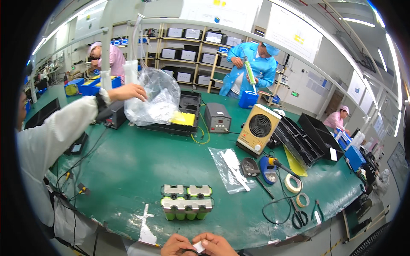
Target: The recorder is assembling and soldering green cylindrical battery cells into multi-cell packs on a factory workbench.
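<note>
Hands (218, 245), cut off below, partly hide the white piece (199, 247) they hold.

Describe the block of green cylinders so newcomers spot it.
On the large green workbench, find the person's bare left hand and right hand at the near edge. Just beyond stands the block of green cylinders; no neighbour pairs green cylinders with silvery metal plates.

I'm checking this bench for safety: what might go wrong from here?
The white piece between the left hand and right hand is small and might slip off the bench.
The battery pack stands just beyond them; a careless reach could tip it.
The soldering iron, if hot, could melt the bag lying near its stand.
</note>
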A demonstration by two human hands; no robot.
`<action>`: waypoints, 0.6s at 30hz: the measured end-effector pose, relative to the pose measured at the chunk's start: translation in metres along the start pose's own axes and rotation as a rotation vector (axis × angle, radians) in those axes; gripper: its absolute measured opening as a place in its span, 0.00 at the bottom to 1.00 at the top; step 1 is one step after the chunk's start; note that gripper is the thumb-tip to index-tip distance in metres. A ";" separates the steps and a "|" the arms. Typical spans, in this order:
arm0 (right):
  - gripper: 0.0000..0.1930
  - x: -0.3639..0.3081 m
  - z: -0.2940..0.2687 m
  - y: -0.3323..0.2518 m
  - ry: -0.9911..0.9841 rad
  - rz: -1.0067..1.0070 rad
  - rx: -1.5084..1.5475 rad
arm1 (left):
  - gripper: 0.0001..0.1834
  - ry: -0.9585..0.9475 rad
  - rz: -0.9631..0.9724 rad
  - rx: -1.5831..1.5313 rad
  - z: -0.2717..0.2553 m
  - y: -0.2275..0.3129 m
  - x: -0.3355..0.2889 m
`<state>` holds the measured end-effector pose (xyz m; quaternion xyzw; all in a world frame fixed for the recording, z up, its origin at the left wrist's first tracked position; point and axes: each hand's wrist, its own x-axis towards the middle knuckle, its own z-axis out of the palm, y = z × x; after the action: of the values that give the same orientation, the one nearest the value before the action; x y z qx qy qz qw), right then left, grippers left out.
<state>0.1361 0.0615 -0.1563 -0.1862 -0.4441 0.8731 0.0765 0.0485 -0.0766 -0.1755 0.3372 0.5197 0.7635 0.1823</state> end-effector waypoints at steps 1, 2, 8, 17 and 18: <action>0.06 -0.005 0.005 -0.004 -0.041 0.022 0.051 | 0.06 0.023 0.019 -0.035 -0.001 -0.001 0.002; 0.06 -0.006 0.006 -0.007 -0.082 0.046 0.102 | 0.06 0.036 0.031 -0.024 -0.001 0.001 0.001; 0.05 -0.002 -0.015 0.008 -0.151 0.059 -0.067 | 0.05 -0.072 0.120 0.036 -0.004 0.008 -0.003; 0.07 0.022 -0.028 -0.012 0.398 -0.253 0.286 | 0.11 -0.428 0.635 0.164 0.006 0.004 0.019; 0.07 0.026 -0.034 -0.021 0.500 -0.365 0.231 | 0.11 -0.436 0.637 0.152 0.001 0.003 0.014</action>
<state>0.1249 0.1065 -0.1644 -0.3022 -0.3356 0.8168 0.3590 0.0393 -0.0686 -0.1683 0.6485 0.3933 0.6516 0.0168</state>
